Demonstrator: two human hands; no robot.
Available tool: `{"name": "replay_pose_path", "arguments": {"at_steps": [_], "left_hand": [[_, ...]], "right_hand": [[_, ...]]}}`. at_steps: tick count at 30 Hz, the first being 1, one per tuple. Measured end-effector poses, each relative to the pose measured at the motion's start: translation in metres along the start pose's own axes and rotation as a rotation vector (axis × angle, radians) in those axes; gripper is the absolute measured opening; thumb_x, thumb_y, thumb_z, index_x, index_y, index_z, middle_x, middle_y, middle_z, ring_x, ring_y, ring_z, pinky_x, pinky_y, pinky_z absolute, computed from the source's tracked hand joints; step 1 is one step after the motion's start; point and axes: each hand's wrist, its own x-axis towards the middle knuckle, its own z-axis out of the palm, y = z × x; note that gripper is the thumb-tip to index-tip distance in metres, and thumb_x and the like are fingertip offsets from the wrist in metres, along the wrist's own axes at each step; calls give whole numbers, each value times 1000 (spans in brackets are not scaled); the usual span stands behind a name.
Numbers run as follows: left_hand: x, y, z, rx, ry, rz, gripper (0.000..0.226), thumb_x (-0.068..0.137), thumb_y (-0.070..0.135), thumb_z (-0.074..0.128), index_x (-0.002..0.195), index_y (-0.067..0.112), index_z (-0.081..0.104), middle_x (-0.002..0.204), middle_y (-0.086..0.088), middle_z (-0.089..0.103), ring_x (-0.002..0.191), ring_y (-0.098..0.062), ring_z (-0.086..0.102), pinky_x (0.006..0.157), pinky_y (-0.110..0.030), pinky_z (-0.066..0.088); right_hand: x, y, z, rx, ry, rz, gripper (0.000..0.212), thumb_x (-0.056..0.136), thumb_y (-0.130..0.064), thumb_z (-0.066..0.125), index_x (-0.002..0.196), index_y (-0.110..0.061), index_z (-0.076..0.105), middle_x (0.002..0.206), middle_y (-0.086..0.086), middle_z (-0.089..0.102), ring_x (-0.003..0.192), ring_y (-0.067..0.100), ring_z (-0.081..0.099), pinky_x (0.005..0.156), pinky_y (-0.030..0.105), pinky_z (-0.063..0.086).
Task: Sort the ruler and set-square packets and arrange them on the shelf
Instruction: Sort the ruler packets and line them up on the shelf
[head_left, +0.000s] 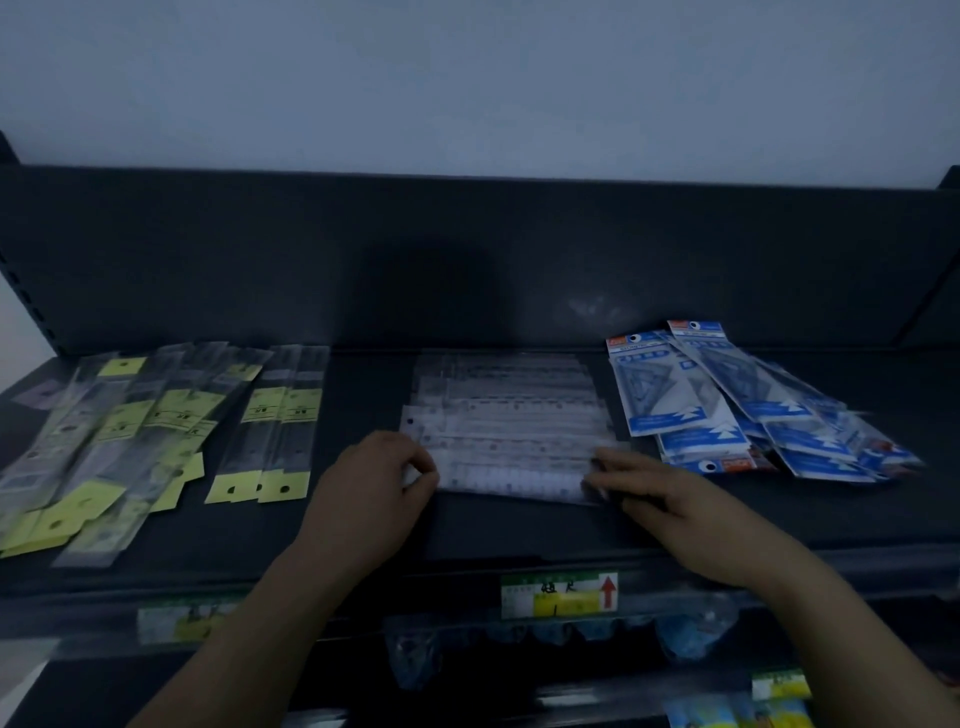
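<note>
Below the shelf lip: we see a green-and-yellow price tag (559, 595) with a red arrow, fixed to the front rail.
Left hand: our left hand (371, 486) pinches the left end of the nearest clear packet (511, 480), fingers curled round it.
Right hand: our right hand (670, 499) holds the same packet's right end, so our hands sit well apart, one at each end.
Nearest clear packet: it lies crosswise on the dark shelf (493, 530), at the near edge of the clear row.
Clear ruler packets: we see an overlapping row (506, 410) running from our hands toward the back, mid-shelf.
Yellow-tagged ruler packets: on the left a loose fan (130, 431) lies lengthwise, and we see two straight packets (283, 426) just to its right.
Set-square packets: on the right, blue-and-white packets (727, 410) lie in a splayed heap near the clear row.
Back panel: a dark board (467, 260) stands behind everything, with a pale wall (467, 78) above it.
</note>
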Motion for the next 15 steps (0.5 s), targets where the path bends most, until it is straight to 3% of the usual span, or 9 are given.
{"name": "replay_pose_path", "arguments": {"at_steps": [2, 5, 9, 12, 15], "left_hand": [[0, 2, -2, 5, 19, -14, 8, 92, 36, 58, 85, 31, 59, 105, 12, 54, 95, -10, 54, 77, -24, 41], [0, 6, -8, -24, 79, -52, 9, 93, 37, 55, 87, 30, 58, 98, 11, 51, 84, -6, 51, 72, -23, 38], [0, 1, -16, -49, 128, -73, 9, 94, 38, 54, 93, 30, 59, 94, 13, 53, 78, -1, 47, 69, -21, 35], [-3, -5, -23, -52, 145, -83, 13, 94, 38, 53, 99, 29, 61, 95, 15, 58, 85, -3, 53, 72, -21, 40], [-8, -15, -36, -27, 171, -84, 16, 94, 41, 52, 100, 29, 61, 96, 15, 61, 87, -4, 56, 74, -23, 47]], "right_hand": [[-1, -1, -5, 71, 145, 29, 40, 98, -5, 45, 129, -27, 57, 143, -22, 34, 132, -7, 26, 95, -6, 17], [4, -3, -9, 118, 342, 99, 34, 97, -6, 48, 124, -20, 61, 132, -14, 49, 120, -3, 39, 93, 4, 29], [19, -15, -2, 104, 427, 89, 29, 95, -11, 53, 121, -17, 63, 115, -7, 59, 99, 5, 55, 71, 0, 36], [34, -35, 10, 59, 388, 29, 29, 95, -18, 55, 122, -20, 62, 121, -6, 59, 101, 0, 52, 87, 15, 36], [51, -61, 22, -12, 375, -28, 30, 94, -19, 55, 123, -17, 62, 129, -4, 58, 120, 10, 51, 93, 14, 31]]}}
